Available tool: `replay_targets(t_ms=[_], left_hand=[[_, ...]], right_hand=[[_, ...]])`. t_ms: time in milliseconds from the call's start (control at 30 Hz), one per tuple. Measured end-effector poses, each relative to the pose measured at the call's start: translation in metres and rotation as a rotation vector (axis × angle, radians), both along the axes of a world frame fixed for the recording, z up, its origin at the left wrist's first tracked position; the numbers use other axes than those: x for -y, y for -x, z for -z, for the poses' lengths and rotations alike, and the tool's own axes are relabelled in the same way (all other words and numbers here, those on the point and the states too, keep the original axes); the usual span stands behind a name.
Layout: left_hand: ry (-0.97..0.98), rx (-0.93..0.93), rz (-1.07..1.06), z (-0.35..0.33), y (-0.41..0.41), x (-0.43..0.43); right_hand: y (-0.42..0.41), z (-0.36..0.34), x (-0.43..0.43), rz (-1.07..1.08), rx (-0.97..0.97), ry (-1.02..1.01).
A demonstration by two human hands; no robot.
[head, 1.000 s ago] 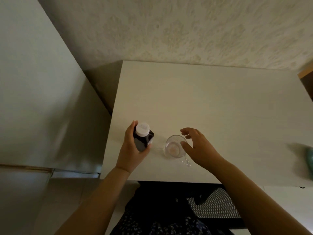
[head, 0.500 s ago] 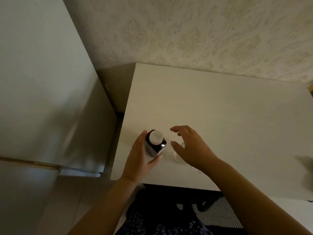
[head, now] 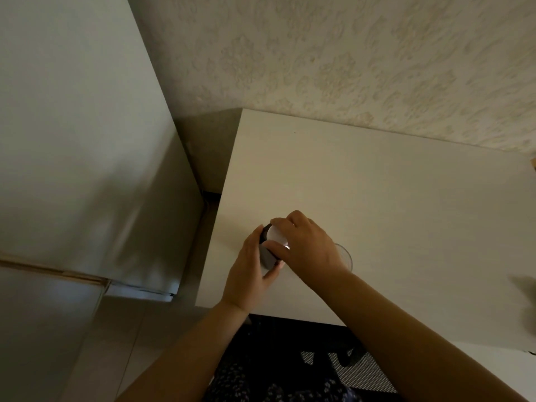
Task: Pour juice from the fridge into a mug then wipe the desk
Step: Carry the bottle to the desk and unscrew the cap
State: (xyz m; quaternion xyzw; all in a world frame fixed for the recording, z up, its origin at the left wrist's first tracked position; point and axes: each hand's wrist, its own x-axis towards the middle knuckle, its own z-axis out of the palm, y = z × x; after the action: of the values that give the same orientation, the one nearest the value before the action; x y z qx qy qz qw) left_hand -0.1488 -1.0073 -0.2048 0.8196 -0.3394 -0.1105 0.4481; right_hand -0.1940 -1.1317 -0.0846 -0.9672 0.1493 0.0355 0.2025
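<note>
A small dark juice bottle [head: 268, 258] with a white cap [head: 275, 234] stands near the front left of the white desk [head: 377, 198]. My left hand [head: 249, 274] grips the bottle's body from the left. My right hand [head: 307, 245] reaches over from the right, its fingers and thumb curled round the white cap. A clear glass mug [head: 345, 256] stands just right of the bottle, mostly hidden behind my right hand and wrist.
The pale fridge side [head: 87, 140] rises close on the left, with a narrow gap to the desk. Patterned wallpaper [head: 348, 68] backs the desk. A dark mesh chair seat [head: 362, 369] sits below the desk's front edge. A blurred object [head: 529, 300] lies at the right edge.
My right hand moved left from over the mug onto the bottle cap and closed round it. My left hand kept its hold on the bottle. The view shifted left.
</note>
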Motion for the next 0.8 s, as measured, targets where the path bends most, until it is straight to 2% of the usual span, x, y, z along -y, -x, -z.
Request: replay_targets(t_ms=[367, 533, 700, 800], left_hand=[[0.031, -0.005, 0.029, -0.006, -0.003, 0.002], [0.040, -0.025, 0.042, -0.007, -0.007, 0.003], [0.069, -0.056, 0.043, -0.006, -0.007, 0.003], [0.067, -0.059, 0.050, -0.006, -0.009, 0.002]], right_hand=[[-0.004, -0.003, 0.003, -0.150, -0.036, 0.056], [-0.005, -0.007, 0.013, -0.324, -0.054, 0.121], [-0.011, -0.012, 0.031, -0.618, -0.099, 0.228], [-0.011, -0.015, 0.029, -0.590, -0.060, 0.202]])
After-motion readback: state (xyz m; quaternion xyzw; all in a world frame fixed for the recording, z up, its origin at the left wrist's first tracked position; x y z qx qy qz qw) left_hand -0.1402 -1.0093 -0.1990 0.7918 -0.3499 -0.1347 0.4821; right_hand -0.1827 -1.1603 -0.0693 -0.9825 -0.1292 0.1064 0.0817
